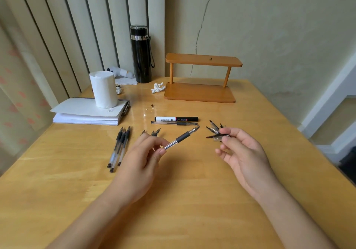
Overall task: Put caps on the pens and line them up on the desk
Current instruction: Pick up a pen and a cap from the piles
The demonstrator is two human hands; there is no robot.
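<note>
Pens are at the capping stage. Left hand (142,158) pinches one uncapped pen (182,137) by the rear of its clear barrel, thumb and forefinger closed on it, tip raised and pointing up-right toward the other hand. Right hand (243,152) is closed on a cap (216,137) between thumb and fingertips, held level with its clip end pointing left toward the pen tip; pen and cap are near but apart. More loose caps (213,126) lie on the desk (183,200) just behind the right hand; their count cannot be told, as the hand covers part of the pile.

Two pens already lie in a row near the middle of the desk: a white marker (176,118) and a capped clear pen (174,123), parallel and just beside each other. Three uncapped pens (119,148) lie together to the left, and two more pen tips (152,132) show past the left knuckles.

Judgement: the next move calls for bringing the cap's open mouth in line with the tip and pressing it home. The mouth's orientation appears to need turning first, though the view is poor there.
</note>
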